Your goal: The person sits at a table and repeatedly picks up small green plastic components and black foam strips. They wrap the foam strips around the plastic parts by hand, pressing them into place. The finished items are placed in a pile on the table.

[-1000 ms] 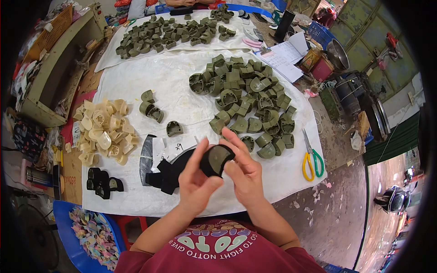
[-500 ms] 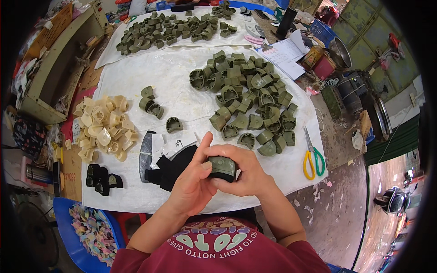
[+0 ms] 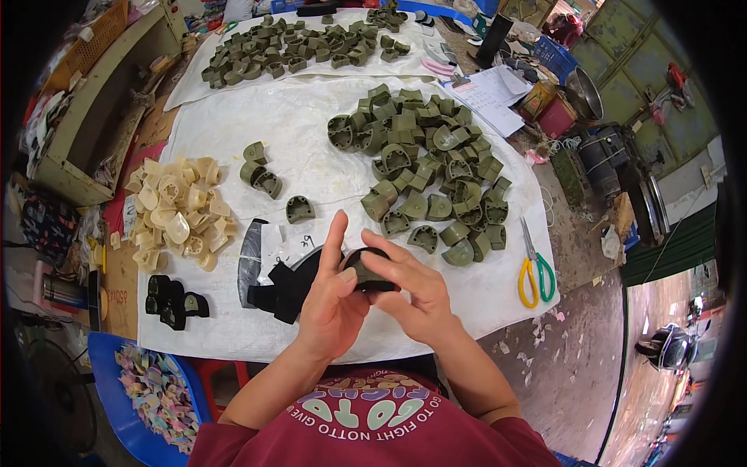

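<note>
An olive-green moulded piece [image 3: 366, 272], with a dark layer against it, sits between both hands just above the near edge of the desk [image 3: 498, 288], over the white cloth. The left hand [image 3: 333, 307] grasps it from the left, thumb laid on top and forefinger standing straight up; the right hand [image 3: 411, 292] grasps it from the right with its fingertips curled over the rim. The step in hand looks like pressing or fitting the dark covering onto the green shell, and the next move would call for a firm pinch along the edge while the other hand turns the piece. Just beside the hands lie flat black cut shapes [image 3: 284, 284]; further left, a few small black pieces [image 3: 173, 300] and a heap of cream-coloured pieces [image 3: 177, 218]. Beyond lies the big heap of green pieces [image 3: 424, 167], with green-and-yellow scissors [image 3: 535, 268] to the right.
</note>
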A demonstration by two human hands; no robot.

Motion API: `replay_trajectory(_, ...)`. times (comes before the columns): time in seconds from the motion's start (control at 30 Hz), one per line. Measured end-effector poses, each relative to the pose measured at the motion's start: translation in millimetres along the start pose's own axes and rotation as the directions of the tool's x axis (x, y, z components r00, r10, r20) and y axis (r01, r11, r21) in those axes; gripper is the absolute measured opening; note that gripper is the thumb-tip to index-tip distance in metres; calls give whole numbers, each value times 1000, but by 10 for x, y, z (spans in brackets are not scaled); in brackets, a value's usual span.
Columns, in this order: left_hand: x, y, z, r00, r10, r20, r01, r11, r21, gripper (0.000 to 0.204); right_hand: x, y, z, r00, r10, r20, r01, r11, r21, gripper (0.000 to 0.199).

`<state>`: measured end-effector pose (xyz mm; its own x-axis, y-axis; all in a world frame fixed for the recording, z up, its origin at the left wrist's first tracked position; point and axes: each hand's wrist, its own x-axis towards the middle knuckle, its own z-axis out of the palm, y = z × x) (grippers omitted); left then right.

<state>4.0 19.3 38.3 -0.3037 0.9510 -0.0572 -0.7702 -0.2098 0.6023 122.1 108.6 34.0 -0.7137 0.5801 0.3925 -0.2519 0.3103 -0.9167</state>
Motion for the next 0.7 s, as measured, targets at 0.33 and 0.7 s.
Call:
replay_trajectory(0.33, 37, -135, -112, 972, 183, -145, -162, 976, 144, 38, -52, 106, 295, 944, 302, -133, -264, 932, 248, 37)
replay_trajectory(0.7, -180, 497, -630, 795, 602, -80, -227, 417, 880, 17, 10, 192, 438, 979, 202, 23, -202, 979, -21, 46)
